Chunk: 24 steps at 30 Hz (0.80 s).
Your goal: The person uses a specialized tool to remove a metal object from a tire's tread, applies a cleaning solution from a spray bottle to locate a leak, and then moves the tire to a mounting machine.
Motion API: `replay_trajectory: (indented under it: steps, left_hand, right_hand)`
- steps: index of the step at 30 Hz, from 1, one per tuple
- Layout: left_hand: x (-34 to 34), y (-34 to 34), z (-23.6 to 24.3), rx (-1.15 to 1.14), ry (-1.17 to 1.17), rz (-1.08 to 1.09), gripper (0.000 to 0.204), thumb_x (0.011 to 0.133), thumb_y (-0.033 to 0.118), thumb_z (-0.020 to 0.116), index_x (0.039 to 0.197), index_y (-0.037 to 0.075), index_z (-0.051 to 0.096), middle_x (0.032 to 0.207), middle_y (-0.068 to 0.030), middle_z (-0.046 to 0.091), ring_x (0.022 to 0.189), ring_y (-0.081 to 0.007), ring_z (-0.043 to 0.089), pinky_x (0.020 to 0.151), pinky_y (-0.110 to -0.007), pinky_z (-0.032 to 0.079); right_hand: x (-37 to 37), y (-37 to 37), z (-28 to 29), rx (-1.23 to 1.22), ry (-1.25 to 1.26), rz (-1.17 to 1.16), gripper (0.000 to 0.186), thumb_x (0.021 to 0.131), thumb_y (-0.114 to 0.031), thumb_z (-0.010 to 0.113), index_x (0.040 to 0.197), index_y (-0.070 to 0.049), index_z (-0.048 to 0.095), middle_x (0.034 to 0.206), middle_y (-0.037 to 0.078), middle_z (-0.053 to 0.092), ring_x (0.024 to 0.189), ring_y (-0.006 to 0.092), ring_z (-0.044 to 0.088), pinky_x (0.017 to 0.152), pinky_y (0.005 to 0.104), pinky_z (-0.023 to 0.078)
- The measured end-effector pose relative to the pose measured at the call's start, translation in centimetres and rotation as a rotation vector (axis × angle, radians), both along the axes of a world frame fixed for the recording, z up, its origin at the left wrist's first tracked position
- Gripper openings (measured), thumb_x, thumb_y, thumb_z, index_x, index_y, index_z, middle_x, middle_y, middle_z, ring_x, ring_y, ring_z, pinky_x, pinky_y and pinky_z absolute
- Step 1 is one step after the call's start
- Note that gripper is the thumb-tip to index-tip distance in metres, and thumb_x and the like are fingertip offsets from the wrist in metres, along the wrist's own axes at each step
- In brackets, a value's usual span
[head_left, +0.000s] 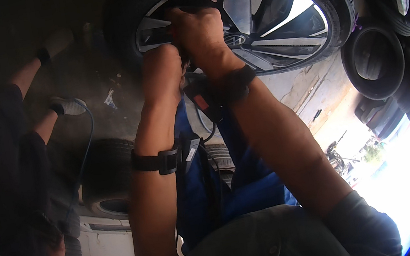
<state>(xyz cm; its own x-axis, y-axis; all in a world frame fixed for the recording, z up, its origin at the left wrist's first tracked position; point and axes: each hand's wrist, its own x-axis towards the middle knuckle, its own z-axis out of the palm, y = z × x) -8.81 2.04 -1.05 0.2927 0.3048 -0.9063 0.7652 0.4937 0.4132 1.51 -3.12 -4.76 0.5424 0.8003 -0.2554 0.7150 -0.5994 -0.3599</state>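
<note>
A car wheel [298, 40] with a black tire [338, 7] and a silver-and-black spoked rim fills the top of the view. Over the left part of the rim, my right hand [201, 30] is closed, its knuckles upward. My left hand [161, 63] is just below and to the left, also curled into a grip, close against the right one. Whatever the fingers hold is hidden behind the hands. Black straps circle both forearms, a dark device [202, 99] with a red patch hanging by the right wrist.
At the left stands another person in dark shorts [28, 133], one hand [56, 252] low down. A thin hose [91, 137] runs near that person's shoe. Tires [108, 169] lie left of my left forearm; more tires [373, 63] are stacked at the right.
</note>
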Motion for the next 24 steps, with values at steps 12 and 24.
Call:
replay_trajectory:
  steps: [12, 24]
  left_hand:
    - [-0.3, 1.2, 1.8, -0.603, -0.411, 0.529, 0.022, 0.098, 0.019, 0.045, 0.084, 0.008, 0.057, 0.062, 0.0003, 0.049, 0.049, -0.0068, 0.039, 0.046, -0.022, 0.028]
    - [-0.3, -1.2, 0.8, -0.5, -0.377, 0.765, 0.039, 0.098, 0.036, 0.056, 0.071, 0.009, 0.057, 0.057, 0.0034, 0.046, 0.048, -0.005, 0.036, 0.046, -0.021, 0.026]
  right_hand:
    - [2.4, 0.0, 2.2, -0.117, 0.125, 0.37, 0.029, 0.075, -0.001, 0.068, 0.104, -0.004, 0.065, 0.088, 0.015, 0.069, 0.08, 0.0284, 0.07, 0.065, 0.0336, 0.056]
    - [0.8, -0.3, 2.7, 0.164, 0.843, -0.209, 0.017, 0.091, -0.005, 0.055, 0.105, -0.004, 0.066, 0.086, 0.006, 0.069, 0.064, 0.0128, 0.064, 0.056, 0.0239, 0.052]
